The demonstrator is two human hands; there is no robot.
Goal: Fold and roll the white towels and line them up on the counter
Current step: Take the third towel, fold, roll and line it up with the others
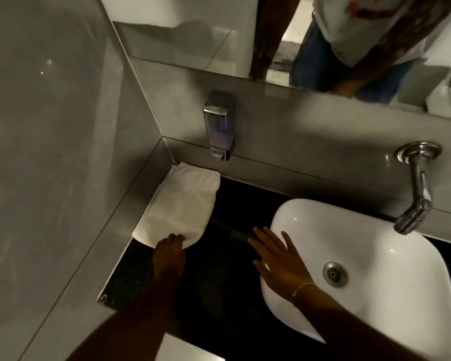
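Down on the dark tabletop [219, 256], a folded white towel [182, 204] is lying flat in the far left corner, its long side running along the grey side wall [63, 152] and its far end sitting just below the soap dispenser [219, 126] mounted on the back wall. The left hand [169, 252] is resting on the towel's near end, fingers curled over the edge and pinching the cloth there. The right hand [279, 264] is hovering flat and spread wide, palm down, gripping nothing, part of it over the bare tabletop and part over the left rim of the white basin [375, 243]; a thin bracelet [302, 287] is showing at that wrist. The basin is sitting toward the right side of the tabletop, well apart from the towel, with its drain [335, 273] showing in the middle and a chrome tap [414, 188] reaching out over it from the back wall. Up above, a mirror [193, 35] is catching the person's light shirt and jeans.
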